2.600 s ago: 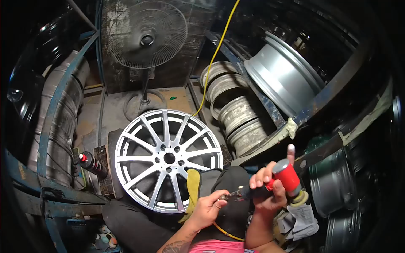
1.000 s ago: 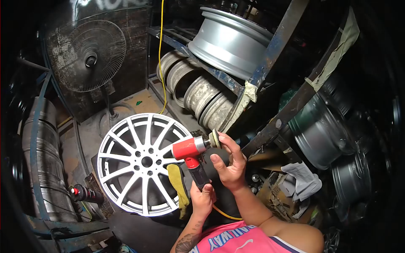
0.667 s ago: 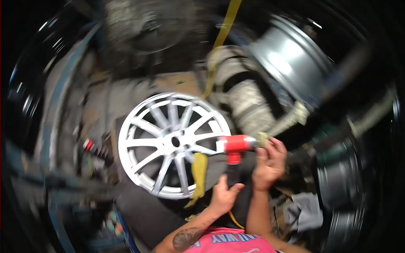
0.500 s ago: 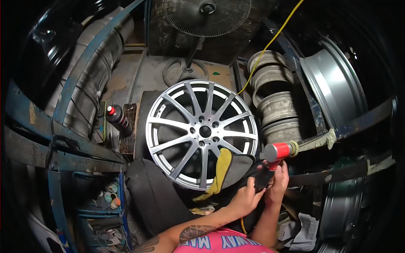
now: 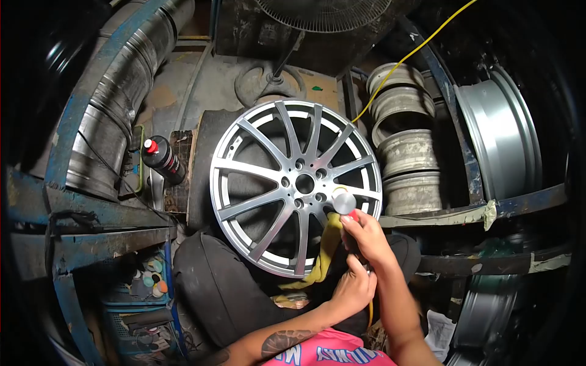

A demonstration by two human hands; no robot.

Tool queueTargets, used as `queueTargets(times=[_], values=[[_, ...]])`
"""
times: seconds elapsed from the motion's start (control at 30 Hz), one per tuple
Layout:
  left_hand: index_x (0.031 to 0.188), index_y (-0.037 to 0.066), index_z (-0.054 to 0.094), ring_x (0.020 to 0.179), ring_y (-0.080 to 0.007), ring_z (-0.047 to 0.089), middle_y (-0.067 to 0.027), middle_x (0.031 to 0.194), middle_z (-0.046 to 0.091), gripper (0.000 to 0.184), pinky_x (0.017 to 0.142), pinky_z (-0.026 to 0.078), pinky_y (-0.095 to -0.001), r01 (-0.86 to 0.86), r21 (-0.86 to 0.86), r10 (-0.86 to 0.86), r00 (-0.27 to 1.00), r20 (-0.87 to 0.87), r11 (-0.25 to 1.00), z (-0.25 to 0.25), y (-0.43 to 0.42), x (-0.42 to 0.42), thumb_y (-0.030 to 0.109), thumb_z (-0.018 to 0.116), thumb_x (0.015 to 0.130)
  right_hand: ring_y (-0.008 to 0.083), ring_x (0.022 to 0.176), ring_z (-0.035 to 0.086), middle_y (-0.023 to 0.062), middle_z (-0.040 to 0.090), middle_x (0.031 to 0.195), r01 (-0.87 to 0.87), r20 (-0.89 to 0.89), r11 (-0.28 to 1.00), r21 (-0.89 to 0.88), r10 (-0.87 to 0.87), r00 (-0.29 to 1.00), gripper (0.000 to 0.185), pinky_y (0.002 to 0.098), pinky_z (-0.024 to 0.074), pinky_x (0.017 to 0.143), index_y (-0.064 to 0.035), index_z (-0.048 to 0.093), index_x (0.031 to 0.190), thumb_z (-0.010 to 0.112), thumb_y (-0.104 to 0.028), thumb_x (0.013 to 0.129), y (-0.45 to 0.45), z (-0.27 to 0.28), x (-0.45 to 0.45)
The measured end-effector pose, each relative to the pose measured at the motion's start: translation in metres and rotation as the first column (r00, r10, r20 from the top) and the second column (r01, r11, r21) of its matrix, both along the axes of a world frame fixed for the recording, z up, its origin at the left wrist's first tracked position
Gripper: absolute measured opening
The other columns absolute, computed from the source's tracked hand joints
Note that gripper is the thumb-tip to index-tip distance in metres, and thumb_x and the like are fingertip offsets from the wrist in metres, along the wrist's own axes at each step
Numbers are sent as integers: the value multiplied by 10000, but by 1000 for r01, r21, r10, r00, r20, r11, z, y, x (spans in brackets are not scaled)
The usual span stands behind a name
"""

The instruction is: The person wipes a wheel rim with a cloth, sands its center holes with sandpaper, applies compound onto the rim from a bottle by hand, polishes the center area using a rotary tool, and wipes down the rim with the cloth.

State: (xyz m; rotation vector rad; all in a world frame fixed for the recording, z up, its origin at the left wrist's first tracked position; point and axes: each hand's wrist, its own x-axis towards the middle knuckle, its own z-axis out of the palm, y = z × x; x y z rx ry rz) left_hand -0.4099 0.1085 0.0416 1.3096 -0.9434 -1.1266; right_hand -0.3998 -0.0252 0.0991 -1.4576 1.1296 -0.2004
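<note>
A silver multi-spoke alloy wheel [image 5: 232, 163] lies face up in front of my knees. My right hand [image 5: 370, 239] is wrapped round the upper body of a small air polisher [image 5: 345, 206] with a silver cap and a red body. Lower down, my left hand [image 5: 354, 285] is closed round its dark handle end. The polisher's pale pad shows just above a right-hand spoke near the hub; whether it touches cannot be made out. A yellow cloth [image 5: 328, 247] lies over the wheel's near edge, partly hidden by my hands.
A dark bottle with a red cap [image 5: 163, 160] stands left of the wheel. Stacked rims [image 5: 409, 146] and a large silver rim [image 5: 500, 131] are on the right. A yellow hose [image 5: 421, 46] runs down behind the wheel. A fan [image 5: 323, 13] stands at the back.
Both hands have brought the polisher left and over the wheel, its head turned toward the spokes. The view has shifted slightly, and my right hand now sits higher on the tool.
</note>
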Motion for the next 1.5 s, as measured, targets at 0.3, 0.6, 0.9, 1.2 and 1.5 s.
queueTargets(times=[0.3, 0.6, 0.9, 1.2, 1.5], values=[[1438, 0, 154, 1107, -264, 656, -200, 1225, 508, 581, 908, 556, -364, -263, 3, 168, 608, -776, 965, 7, -30, 23, 93, 566, 1039, 126, 529, 592, 31, 621, 678, -97, -8, 873, 478, 114, 993, 577, 253, 494, 506, -18, 643, 935, 538, -576, 1041, -54, -17, 42], [1386, 67, 404, 1053, -301, 708, -122, 1213, 611, 368, 972, 576, -495, 29, 210, 204, 129, -970, 977, -27, -57, 45, 317, 432, 1117, 131, 509, 578, 73, 610, 678, -77, 64, 667, 741, 44, 997, 562, 256, 492, 499, 15, 621, 1036, 533, -541, 1043, -78, -45, 40], [1408, 131, 149, 1007, -272, 682, -148, 1214, 469, 493, 897, 626, -483, -76, 309, 308, 465, -830, 948, -50, -57, 26, 186, 520, 1088, 130, 487, 563, 63, 591, 650, 9, 13, 620, 785, -31, 999, 614, 245, 467, 472, 15, 617, 946, 551, -592, 1014, -84, -57, 43], [1473, 134, 128, 1061, -231, 633, -91, 1220, 389, 582, 878, 625, -419, -162, 313, 352, 442, -825, 936, -38, -59, 28, 185, 554, 1080, 141, 490, 575, 67, 603, 656, 10, -48, 653, 758, 40, 998, 631, 255, 486, 475, 13, 628, 963, 518, -605, 1031, -86, -51, 47], [1596, 88, 17, 1270, -165, 453, -88, 1370, 355, 753, 1002, 494, -340, -109, 252, 275, 396, -876, 961, -32, -61, 40, 216, 554, 1084, 128, 466, 575, 73, 625, 643, 34, -109, 737, 675, 55, 993, 636, 245, 480, 440, 35, 651, 963, 522, -585, 1028, -83, -42, 47]])
